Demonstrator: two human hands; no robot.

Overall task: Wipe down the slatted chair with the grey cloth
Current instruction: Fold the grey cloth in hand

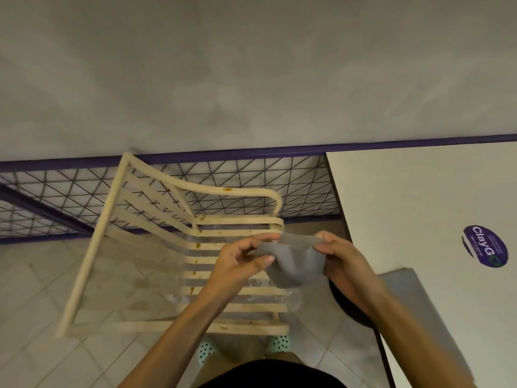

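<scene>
A cream slatted chair (156,242) stands on the tiled floor in front of me, its seat slats and frame dotted with orange-brown stains. Above the seat's right side I hold a grey cloth (293,261) stretched between both hands. My left hand (240,264) pinches the cloth's left edge. My right hand (344,259) pinches its right top corner. The cloth hangs down in a loose fold between them and does not touch the chair.
A white table (433,205) with a purple round sticker (484,250) stands to the right, with a second grey cloth (419,312) lying at its near edge. A purple-framed wire mesh fence (251,177) runs behind the chair. My feet in mint perforated shoes (207,351) stand under the seat's front edge.
</scene>
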